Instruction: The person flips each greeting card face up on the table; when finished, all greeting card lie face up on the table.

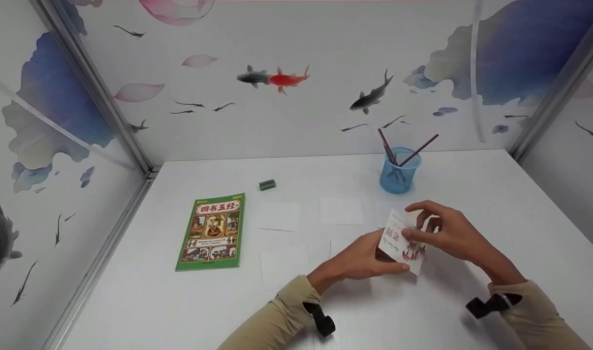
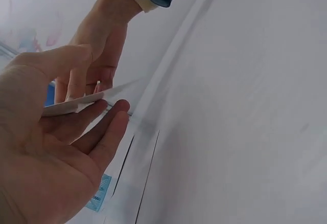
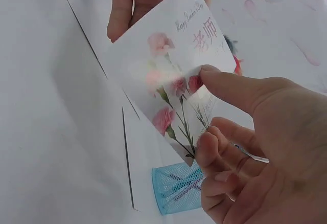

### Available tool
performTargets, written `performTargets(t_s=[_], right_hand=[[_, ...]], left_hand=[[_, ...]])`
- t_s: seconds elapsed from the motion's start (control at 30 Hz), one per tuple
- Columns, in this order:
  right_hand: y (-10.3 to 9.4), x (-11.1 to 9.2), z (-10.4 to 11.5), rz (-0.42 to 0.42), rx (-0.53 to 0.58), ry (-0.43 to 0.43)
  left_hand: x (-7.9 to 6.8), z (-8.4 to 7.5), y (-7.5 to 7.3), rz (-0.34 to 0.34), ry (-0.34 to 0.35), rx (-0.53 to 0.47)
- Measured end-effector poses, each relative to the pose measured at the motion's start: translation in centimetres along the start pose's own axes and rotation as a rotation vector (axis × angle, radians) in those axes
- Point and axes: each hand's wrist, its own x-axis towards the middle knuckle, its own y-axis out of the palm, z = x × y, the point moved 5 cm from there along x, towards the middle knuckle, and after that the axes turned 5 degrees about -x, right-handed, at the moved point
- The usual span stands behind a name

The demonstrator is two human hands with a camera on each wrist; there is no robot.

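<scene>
A white greeting card [image 1: 397,243] is held up between both hands, slanted above the table. Pink carnations, "Happy Teacher's Day" lettering and red characters decorate its face, as the right wrist view shows best. My left hand [image 1: 362,260] grips the card by its lower left part, thumb on one face and fingers behind. From the other side my right hand [image 3: 276,132] pinches it, thumb pressed on the printed flowers and curled fingers at the edge. Edge-on in the left wrist view, the card [image 2: 76,105] lies between the left thumb and fingers.
Several white sheets [image 1: 278,217] lie flat on the white table [image 1: 131,253]. To the left is a green-bordered book [image 1: 211,233], with a small green block [image 1: 267,184] behind. A blue mesh cup [image 1: 398,177] holding pencils [image 1: 419,149] stands beyond the hands. Printed walls enclose the table.
</scene>
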Motion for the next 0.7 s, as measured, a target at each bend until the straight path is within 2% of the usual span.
performTargets(t_s=[0.1,0.2,0.3,0.4,0.47,0.63,0.7], right_hand=[[0.1,0.1,-0.3,0.012,-0.005,0.02],[0.0,0.1,-0.3,-0.003,-0.033,0.019],[0.0,0.1,-0.1,-0.034,-0.059,-0.002],[0.2,0.0,0.1,-0.026,-0.07,-0.04],[0.5,-0.1,0.5,0.01,-0.069,-0.094],[1.6,-0.8,1.7,0.163,-0.032,-0.252],[1.8,-0.8,1.9,0.187,-0.022,-0.276]], left_hand=[[0.0,0.2,-0.1,-0.033,-0.006,-0.002],[0.1,0.4,-0.4,-0.089,-0.027,-0.057],[0.2,0.6,-0.7,-0.139,-0.041,-0.122],[0.2,0.9,-1.1,-0.191,-0.06,-0.124],[0.2,1.1,-1.4,-0.231,-0.069,-0.075],[0.1,1.1,-1.6,-0.303,-0.045,0.116],[0.0,0.9,-1.5,-0.32,-0.047,0.138]])
